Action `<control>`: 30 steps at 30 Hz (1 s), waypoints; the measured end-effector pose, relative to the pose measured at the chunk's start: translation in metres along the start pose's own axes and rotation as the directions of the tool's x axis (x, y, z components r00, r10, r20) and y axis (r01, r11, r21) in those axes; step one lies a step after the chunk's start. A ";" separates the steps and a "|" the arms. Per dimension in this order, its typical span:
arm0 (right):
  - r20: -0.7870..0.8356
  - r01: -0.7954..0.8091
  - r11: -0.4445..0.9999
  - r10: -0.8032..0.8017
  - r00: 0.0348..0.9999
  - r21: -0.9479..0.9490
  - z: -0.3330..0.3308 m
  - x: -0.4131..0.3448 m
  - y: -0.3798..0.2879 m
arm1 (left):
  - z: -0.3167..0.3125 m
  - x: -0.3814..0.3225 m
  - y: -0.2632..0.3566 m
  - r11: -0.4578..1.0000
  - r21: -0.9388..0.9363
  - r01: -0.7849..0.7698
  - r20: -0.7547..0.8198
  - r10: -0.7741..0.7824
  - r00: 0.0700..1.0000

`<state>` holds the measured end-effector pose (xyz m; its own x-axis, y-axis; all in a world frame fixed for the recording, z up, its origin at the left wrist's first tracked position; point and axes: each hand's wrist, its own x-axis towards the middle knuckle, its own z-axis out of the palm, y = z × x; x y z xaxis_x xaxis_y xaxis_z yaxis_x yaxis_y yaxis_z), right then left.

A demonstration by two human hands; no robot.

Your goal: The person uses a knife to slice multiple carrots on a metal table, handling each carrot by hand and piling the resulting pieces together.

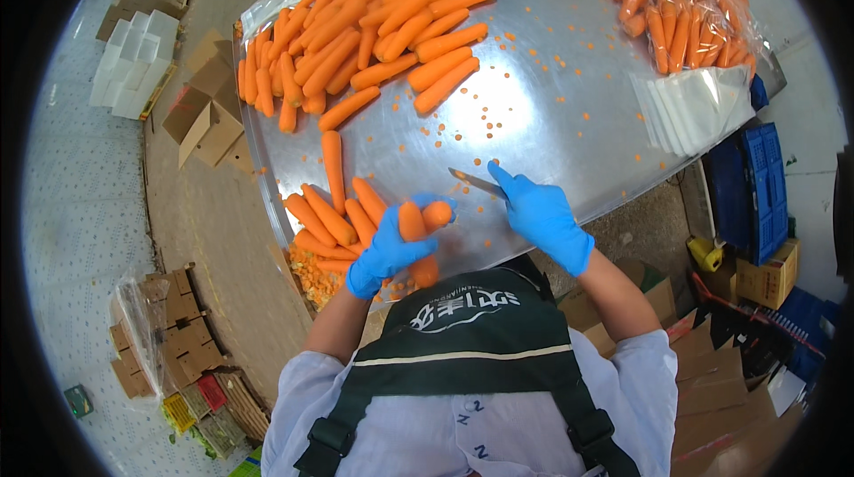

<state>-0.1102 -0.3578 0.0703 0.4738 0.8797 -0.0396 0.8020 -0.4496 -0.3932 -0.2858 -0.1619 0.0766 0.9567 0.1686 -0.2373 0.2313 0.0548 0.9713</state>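
Observation:
My left hand (392,251), in a blue glove, grips whole carrots (412,222) over the near edge of the metal table. Their ends point up towards me, and the fingers partly hide them. To the right, my gloved right hand (544,215) holds a small knife (479,184), its blade pointing left just above the tabletop and apart from the carrots. Its index finger stretches forward along the handle side. Several loose carrots (328,217) lie left of my left hand, beside a heap of orange trimmings (320,280) at the table's corner.
A large carrot pile (373,23) covers the table's far left. Cut carrot ends (490,124) dot the metal table (567,116). Bagged carrots (687,23) and flat clear bags (700,106) lie at the right. Blue crates (764,190) and cardboard boxes (207,110) stand around the table.

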 end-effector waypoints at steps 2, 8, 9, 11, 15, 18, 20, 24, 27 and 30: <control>-0.022 0.078 0.996 -0.077 0.997 0.048 -0.006 0.002 -0.005 | -0.002 0.002 0.001 0.997 0.073 -0.026 -0.006 0.026 1.000; 0.087 0.236 0.972 -0.236 0.968 0.012 -0.029 0.013 -0.036 | 0.000 0.011 0.015 0.982 0.189 -0.026 -0.017 0.030 0.999; 0.101 0.246 0.969 -0.244 0.965 -0.009 -0.029 0.015 -0.037 | -0.001 0.012 0.016 0.976 0.217 -0.026 -0.020 0.031 0.999; 0.079 0.285 0.958 -0.285 0.955 0.009 -0.027 0.020 -0.035 | -0.004 0.016 0.017 0.960 0.277 -0.035 -0.017 0.041 0.999; 0.115 0.268 0.963 -0.271 0.956 0.038 -0.021 0.028 -0.026 | -0.013 0.022 0.021 0.829 0.542 -0.137 0.045 0.135 0.990; 0.037 -0.014 0.998 0.012 0.999 0.057 0.016 0.033 0.026 | -0.032 0.039 0.022 0.782 0.588 -0.205 0.144 0.149 0.978; -0.044 -0.082 0.986 0.090 0.995 0.146 0.014 0.039 0.033 | -0.056 0.069 0.017 0.824 0.544 -0.159 0.012 0.182 0.983; 0.143 -0.283 0.913 0.251 0.957 0.293 0.001 0.049 0.018 | -0.142 0.145 0.050 0.989 -0.032 -0.147 -0.424 0.120 0.898; 0.118 -0.286 0.892 0.261 0.958 0.351 0.016 0.036 0.025 | -0.208 0.150 0.013 0.649 0.742 -0.169 -0.233 0.486 0.843; 0.237 -0.399 0.834 0.329 0.914 0.381 0.029 0.031 0.028 | -0.226 0.090 -0.030 0.083 0.962 -0.262 0.266 -0.051 0.963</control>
<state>-0.0833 -0.3384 0.0312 0.6109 0.6930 -0.3828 0.3415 -0.6669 -0.6622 -0.2463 0.0742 0.0232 0.9560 -0.1026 -0.2748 -0.0610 -0.9859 0.1557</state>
